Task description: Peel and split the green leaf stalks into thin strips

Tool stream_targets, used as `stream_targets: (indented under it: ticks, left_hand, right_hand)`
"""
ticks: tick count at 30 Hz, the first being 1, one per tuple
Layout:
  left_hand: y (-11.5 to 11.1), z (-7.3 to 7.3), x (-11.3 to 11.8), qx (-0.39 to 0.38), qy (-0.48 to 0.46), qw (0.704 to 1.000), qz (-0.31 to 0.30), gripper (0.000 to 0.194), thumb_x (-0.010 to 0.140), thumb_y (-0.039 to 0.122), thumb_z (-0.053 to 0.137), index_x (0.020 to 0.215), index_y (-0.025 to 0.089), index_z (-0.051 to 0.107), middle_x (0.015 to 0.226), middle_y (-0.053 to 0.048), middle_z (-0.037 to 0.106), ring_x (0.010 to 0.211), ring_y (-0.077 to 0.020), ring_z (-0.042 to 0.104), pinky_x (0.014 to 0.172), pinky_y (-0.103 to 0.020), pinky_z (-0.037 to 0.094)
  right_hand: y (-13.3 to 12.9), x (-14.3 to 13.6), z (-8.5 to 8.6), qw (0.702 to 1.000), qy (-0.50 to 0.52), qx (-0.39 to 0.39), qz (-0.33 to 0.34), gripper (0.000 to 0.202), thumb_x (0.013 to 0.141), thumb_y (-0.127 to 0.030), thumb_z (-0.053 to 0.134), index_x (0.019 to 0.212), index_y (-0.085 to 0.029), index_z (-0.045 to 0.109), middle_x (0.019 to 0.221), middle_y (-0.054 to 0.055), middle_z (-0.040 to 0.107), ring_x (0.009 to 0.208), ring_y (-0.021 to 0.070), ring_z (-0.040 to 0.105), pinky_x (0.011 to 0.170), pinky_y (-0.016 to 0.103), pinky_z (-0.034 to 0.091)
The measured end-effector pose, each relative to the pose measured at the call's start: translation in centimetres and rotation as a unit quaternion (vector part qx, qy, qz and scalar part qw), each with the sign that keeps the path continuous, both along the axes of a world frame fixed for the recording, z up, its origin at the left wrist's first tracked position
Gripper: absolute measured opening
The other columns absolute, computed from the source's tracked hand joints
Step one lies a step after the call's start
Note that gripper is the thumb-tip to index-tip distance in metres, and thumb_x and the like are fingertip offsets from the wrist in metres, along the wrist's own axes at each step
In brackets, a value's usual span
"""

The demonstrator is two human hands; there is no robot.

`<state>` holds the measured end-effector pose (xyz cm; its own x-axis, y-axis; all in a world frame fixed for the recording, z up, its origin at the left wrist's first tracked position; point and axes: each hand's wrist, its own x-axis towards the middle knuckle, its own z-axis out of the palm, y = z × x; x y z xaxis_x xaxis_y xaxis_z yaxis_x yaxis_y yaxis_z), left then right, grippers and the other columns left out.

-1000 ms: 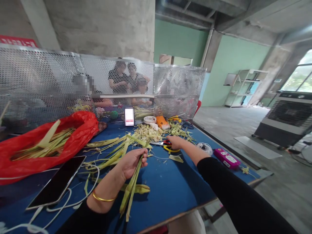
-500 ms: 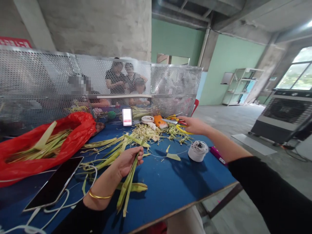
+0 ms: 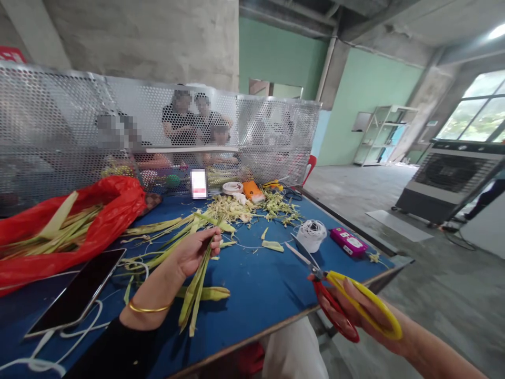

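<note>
Right hand (image 3: 361, 318): fingers wrapped about the handles of the scissors (image 3: 316, 272), past the tabletop's (image 3: 252, 300) near edge.
Scissors: yellow and red loops, probably plastic; metal blades in a V, well apart from the held strips.
Blade care: best to angle the tips away from your left wrist and the string.
Left hand (image 3: 199, 250): fingers curled closed round a small bundle of husk strips (image 3: 197, 287).
Held strips: flat, ribbed, yellow-green; lower ends fan out over the tabletop, upper ends poke past the fist.
Grip tip: pinch firmly enough to stop slipping; crushing could split the fibres.
Tablet-like device (image 3: 79, 289): glossy dark slab, left of the bundle.
Loose husk piece (image 3: 273, 246): flat, pale, between bundle and spool.
String spool (image 3: 311, 237): white, wound, just behind the blades; contact can't be told.
Red bag (image 3: 118, 195): crinkly plastic, more strips inside.
Scrap pile (image 3: 232, 209): dry-looking, curly shreds.
Mesh panel (image 3: 276, 137): perforated, metal-looking, behind everything on the tabletop.
</note>
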<state>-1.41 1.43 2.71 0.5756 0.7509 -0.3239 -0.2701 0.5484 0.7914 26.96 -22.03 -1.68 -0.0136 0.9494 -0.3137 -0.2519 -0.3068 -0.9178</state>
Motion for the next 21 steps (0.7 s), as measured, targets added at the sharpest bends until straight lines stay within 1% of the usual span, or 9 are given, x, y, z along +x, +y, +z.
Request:
stream_targets:
  ticks: [3,5,8,13,15,18,21]
  left_hand:
    - [-0.2,0.2,0.1,-0.002,0.002,1.0,0.001,0.018,0.089,0.01,0.044,0.073,0.012,0.051,0.056,0.004,0.046,0.039,-0.0039,0.045,0.043,-0.018,0.052]
    - [-0.2,0.3,0.1,0.0,0.0,1.0,0.0,0.018,0.089,0.01,0.044,0.073,0.012,0.051,0.056,0.004,0.046,0.039,-0.0038,0.045,0.043,-0.018,0.052]
    - [-0.3,0.4,0.1,0.005,-0.003,1.0,-0.002,0.018,0.09,0.009,0.043,0.074,0.012,0.051,0.056,0.005,0.045,0.039,-0.0035,0.044,0.043,-0.018,0.052]
    - [-0.4,0.3,0.1,-0.001,0.001,1.0,0.003,0.019,0.091,0.011,0.042,0.074,0.012,0.051,0.056,0.005,0.045,0.039,-0.0031,0.044,0.042,-0.017,0.051]
    - [-0.4,0.3,0.1,0.0,0.001,1.0,0.002,0.019,0.091,0.011,0.043,0.074,0.012,0.051,0.056,0.004,0.046,0.039,-0.003,0.044,0.042,-0.017,0.051]
    - [-0.3,0.2,0.1,0.002,-0.001,1.0,0.003,0.019,0.091,0.011,0.043,0.074,0.012,0.052,0.057,0.004,0.046,0.039,-0.0029,0.044,0.043,-0.017,0.051]
    - [-0.2,0.2,0.0,0.0,-0.007,1.0,0.001,0.02,0.091,0.011,0.042,0.074,0.012,0.052,0.057,0.004,0.045,0.04,-0.0029,0.044,0.043,-0.017,0.052]
  right_hand:
    - [0.1,-0.1,0.7,0.999,-0.009,-0.048,-0.019,0.061,0.076,-0.063,0.059,0.119,-0.021,0.051,0.07,0.0,0.058,0.048,0.0071,0.048,0.043,0.017,0.039]
    - [0.8,-0.1,1.2,0.997,-0.008,-0.078,-0.017,0.059,0.077,-0.064,0.056,0.118,-0.021,0.05,0.069,0.0,0.058,0.046,0.0078,0.048,0.039,0.018,0.038]
    - [2.4,-0.4,1.5,0.995,-0.021,-0.097,-0.018,0.054,0.08,-0.064,0.052,0.113,-0.021,0.049,0.066,-0.002,0.055,0.041,0.008,0.045,0.035,0.018,0.038]
    - [5.5,-1.3,1.7,0.997,-0.043,-0.061,-0.004,0.047,0.083,-0.064,0.046,0.102,-0.021,0.05,0.057,-0.005,0.049,0.038,0.0088,0.043,0.031,0.018,0.037]
    - [6.6,-1.7,1.8,0.996,-0.067,-0.053,-0.012,0.044,0.084,-0.062,0.045,0.098,-0.021,0.05,0.053,-0.007,0.046,0.034,0.0078,0.04,0.029,0.018,0.036]
    - [7.7,-2.0,1.7,0.992,-0.112,-0.044,-0.04,0.039,0.084,-0.058,0.048,0.093,-0.02,0.05,0.053,-0.008,0.044,0.031,0.0053,0.035,0.027,0.017,0.035]
    - [8.3,-2.0,1.3,0.986,-0.158,-0.022,-0.053,0.04,0.078,-0.058,0.056,0.088,-0.02,0.05,0.056,-0.008,0.046,0.03,0.0037,0.033,0.027,0.017,0.037]
